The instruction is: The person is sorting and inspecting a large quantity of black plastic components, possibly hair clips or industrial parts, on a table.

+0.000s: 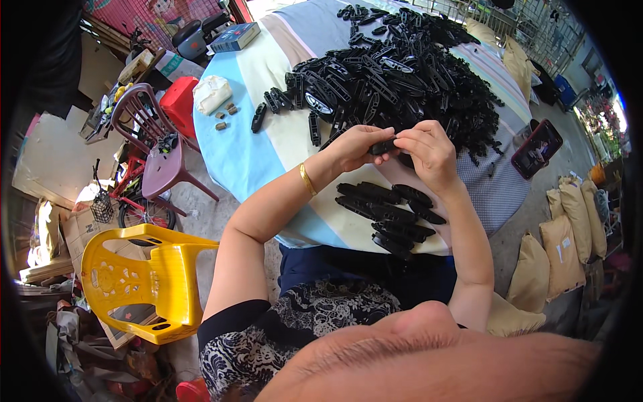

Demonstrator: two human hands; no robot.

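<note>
Both hands meet over the table and pinch one small black plastic piece (383, 146) between them. My left hand (355, 147) grips its left end; a gold bangle sits on that wrist. My right hand (429, 151) closes on its right end. Just below the hands lies a row of several long black oval parts (392, 214) near the table's front edge. Behind the hands a big heap of black plastic parts (402, 74) covers the far half of the table.
The round table (234, 154) wears a striped blue, cream and grey cloth. On it: a phone (537, 149) at right, a white bag (211, 94) and a box (236, 37) at left. Yellow chair (144, 281), maroon chair (157, 144) and sacks (569, 234) stand around.
</note>
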